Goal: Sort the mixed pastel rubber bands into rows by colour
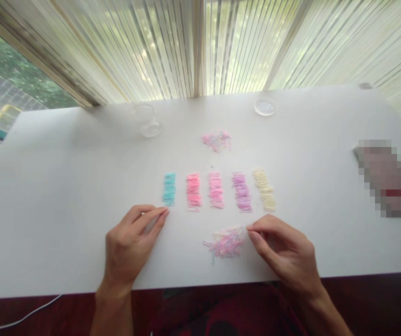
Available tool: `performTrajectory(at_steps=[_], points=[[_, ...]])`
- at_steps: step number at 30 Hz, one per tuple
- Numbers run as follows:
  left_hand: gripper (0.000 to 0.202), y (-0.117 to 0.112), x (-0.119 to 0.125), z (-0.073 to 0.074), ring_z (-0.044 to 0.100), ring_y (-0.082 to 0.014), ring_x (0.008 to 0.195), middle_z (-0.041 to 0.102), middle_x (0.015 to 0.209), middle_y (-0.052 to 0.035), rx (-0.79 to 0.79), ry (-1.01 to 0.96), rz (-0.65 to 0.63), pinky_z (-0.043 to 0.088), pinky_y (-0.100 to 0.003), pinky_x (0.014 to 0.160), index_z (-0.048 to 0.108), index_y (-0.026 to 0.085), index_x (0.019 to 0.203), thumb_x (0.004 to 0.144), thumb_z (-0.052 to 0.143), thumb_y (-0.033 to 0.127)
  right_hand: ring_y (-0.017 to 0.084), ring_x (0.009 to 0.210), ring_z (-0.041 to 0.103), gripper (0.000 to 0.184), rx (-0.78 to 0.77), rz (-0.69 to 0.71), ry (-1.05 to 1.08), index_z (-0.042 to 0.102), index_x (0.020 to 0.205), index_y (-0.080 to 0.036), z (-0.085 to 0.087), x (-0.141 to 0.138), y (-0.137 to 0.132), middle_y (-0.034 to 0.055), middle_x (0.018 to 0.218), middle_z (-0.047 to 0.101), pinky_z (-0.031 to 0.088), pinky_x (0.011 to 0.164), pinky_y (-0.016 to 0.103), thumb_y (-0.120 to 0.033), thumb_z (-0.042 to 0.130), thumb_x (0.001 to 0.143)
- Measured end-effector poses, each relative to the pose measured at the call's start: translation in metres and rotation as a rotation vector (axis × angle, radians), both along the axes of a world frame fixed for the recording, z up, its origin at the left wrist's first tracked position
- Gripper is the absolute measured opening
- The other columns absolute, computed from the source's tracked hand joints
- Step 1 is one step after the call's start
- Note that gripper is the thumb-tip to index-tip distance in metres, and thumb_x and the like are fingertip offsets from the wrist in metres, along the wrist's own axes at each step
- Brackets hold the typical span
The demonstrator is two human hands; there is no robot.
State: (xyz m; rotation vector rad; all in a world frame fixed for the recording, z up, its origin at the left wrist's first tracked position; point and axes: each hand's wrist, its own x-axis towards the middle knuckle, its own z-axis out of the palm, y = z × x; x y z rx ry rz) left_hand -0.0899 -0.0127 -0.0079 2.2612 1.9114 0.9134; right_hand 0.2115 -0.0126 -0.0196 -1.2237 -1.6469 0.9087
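On the white table (pixel 64 186) lie five sorted rows of small paper clips: blue (pixel 169 188), coral pink (pixel 194 191), light pink (pixel 216 190), purple (pixel 241 192) and cream (pixel 265 190). A mixed heap of clips (pixel 226 241) lies near the front edge. My right hand (pixel 284 254) pinches at the heap's right end, fingers closed on a clip too small to make out. My left hand (pixel 134 242) rests on the table just below the blue row, fingers together and stretched forward, fingertips near the row's lower end. Another small mixed heap (pixel 217 140) lies further back.
A clear plastic jar (pixel 143 114) lies on its side at the back left of centre, its round lid (pixel 265 107) at the back right. A blurred-out object (pixel 387 177) sits at the right edge. Striped curtains hang behind the table.
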Motion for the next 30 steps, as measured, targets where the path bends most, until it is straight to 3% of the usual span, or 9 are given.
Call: performTrajectory(at_steps=[9,18,23,26,28,30], points=[[0.012,0.007,-0.009,-0.008,0.058,-0.0092,0.061,0.069,0.090,-0.0003,0.001,-0.012,0.041,0.049,-0.023,0.059,0.079,0.023,0.101,0.094,0.071,0.029,0.017,0.068,0.068,0.007,0.037,0.019,-0.060,0.073,0.092,-0.023,0.004,-0.005,0.004,0.0020,0.079,0.074,0.055,0.062,0.028,-0.017,0.068,0.092],[0.017,0.007,-0.009,-0.005,0.050,-0.0091,0.058,0.068,0.090,-0.0001,0.001,-0.016,0.065,0.048,-0.025,0.060,0.076,0.023,0.110,0.095,0.069,0.027,0.015,0.071,0.067,0.011,0.065,0.044,-0.063,0.071,0.095,-0.023,0.004,-0.004,0.002,0.0010,0.082,0.073,0.056,0.066,0.027,-0.013,0.068,0.092],[0.020,-0.007,0.002,0.002,0.046,-0.0082,0.055,0.066,0.090,0.0002,0.017,0.001,0.075,0.047,-0.024,0.058,0.074,0.022,0.113,0.094,0.070,0.023,0.014,0.073,0.066,0.014,0.094,0.052,-0.094,0.071,0.100,-0.021,0.007,-0.003,-0.003,0.0013,0.082,0.072,0.055,0.066,0.026,-0.010,0.068,0.092],[0.020,-0.018,0.017,0.004,0.056,-0.0088,0.063,0.067,0.096,-0.0008,-0.083,-0.058,-0.111,0.048,-0.021,0.057,0.073,0.024,0.113,0.094,0.071,0.023,0.015,0.074,0.066,0.014,0.104,0.067,-0.119,0.071,0.100,-0.021,0.008,-0.002,-0.006,0.0019,0.082,0.071,0.055,0.067,0.026,-0.009,0.067,0.092],[0.019,-0.022,0.028,0.004,0.066,-0.0121,0.078,0.068,0.100,-0.0023,-0.212,-0.104,-0.288,0.054,-0.021,0.066,0.072,0.024,0.114,0.097,0.066,0.023,0.015,0.075,0.066,0.014,0.094,0.097,-0.138,0.071,0.100,-0.020,0.008,-0.001,-0.008,0.0024,0.083,0.070,0.055,0.067,0.026,-0.009,0.067,0.093],[0.019,-0.023,0.037,0.002,0.070,-0.0140,0.084,0.069,0.101,-0.0028,-0.284,-0.124,-0.375,0.057,-0.023,0.073,0.071,0.024,0.115,0.098,0.062,0.022,0.015,0.076,0.065,0.013,0.094,0.133,-0.167,0.072,0.100,-0.020,0.007,0.000,-0.010,0.0028,0.084,0.069,0.055,0.068,0.026,-0.010,0.067,0.093]])
